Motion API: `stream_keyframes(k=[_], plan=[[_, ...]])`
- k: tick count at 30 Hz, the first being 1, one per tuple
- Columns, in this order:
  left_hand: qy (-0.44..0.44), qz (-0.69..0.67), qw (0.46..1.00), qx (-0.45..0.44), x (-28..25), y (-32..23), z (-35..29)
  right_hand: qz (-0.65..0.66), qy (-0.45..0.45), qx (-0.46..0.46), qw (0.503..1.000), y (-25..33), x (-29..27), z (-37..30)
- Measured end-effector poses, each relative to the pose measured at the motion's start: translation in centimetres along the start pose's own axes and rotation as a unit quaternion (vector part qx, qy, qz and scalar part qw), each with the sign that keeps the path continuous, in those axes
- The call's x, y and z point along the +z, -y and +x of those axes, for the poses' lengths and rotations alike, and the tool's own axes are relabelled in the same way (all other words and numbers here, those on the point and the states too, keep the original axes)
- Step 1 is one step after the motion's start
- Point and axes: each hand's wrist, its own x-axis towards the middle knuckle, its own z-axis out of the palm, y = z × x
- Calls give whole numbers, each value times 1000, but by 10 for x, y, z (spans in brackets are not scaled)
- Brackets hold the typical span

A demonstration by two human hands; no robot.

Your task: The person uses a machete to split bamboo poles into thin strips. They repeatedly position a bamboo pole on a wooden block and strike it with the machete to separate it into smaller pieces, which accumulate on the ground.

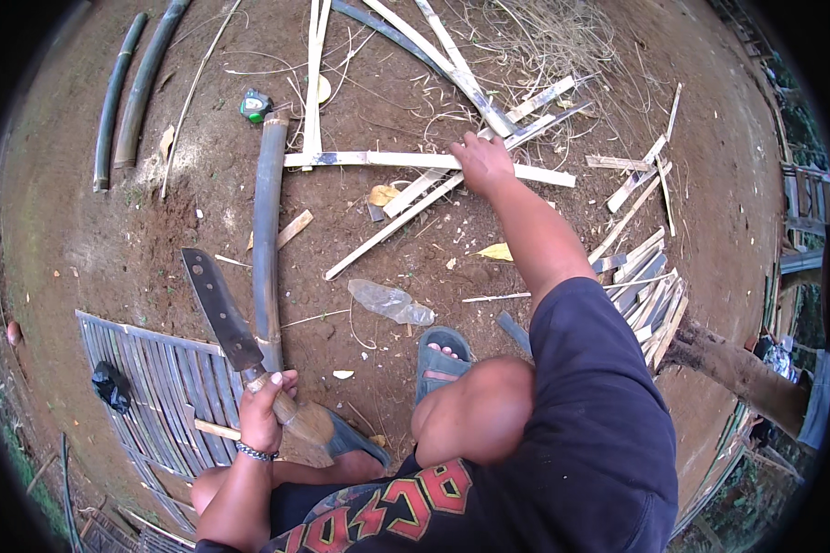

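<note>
My left hand (261,413) is wrapped round the wooden handle of a machete (221,311), whose broad dark blade points up and away to the left. Stretched far forward, my right hand (485,164) has its fingers curled over a pale bamboo strip (406,159) lying crosswise on the ground; the fingertips are partly hidden. Other split strips cross beneath and beside that hand, among them a long narrow bamboo slat (383,237). Just beyond the fingers is the end of a split bamboo length (496,118). A thick bamboo pole (267,212) lies between my two hands.
A green tape measure (255,105) lies by the pole's far end. Near my sandalled foot is a crumpled plastic bottle (392,301). Piled bamboo offcuts (650,300) are at right, beside a log (733,369). A slatted bamboo panel (161,378) bears a black plastic bag (111,385).
</note>
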Motion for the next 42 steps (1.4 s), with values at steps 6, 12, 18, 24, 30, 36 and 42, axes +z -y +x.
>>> stream_keyframes(k=[6,12,18,24,30,36,42], plan=[[-4,16,1000,3,6,4,-1,-35,-54,-76,995,-13,-6,-13],[15,5,1000,20,13,-1,3,-79,-33,-97,992,-18,-21,-19],[-4,-6,998,62,5,-16,10,-69,37,-80,994,-18,-74,-36],[-31,-60,994,87,-5,-30,18,-13,12,-17,1000,-23,-144,-35],[-22,-91,992,84,-15,-29,17,137,-47,16,989,-26,-211,-13],[9,-92,993,76,-18,-24,11,223,-122,40,966,-31,-243,-12],[17,-93,993,64,-8,-27,-1,228,-247,109,935,-54,-233,17]])
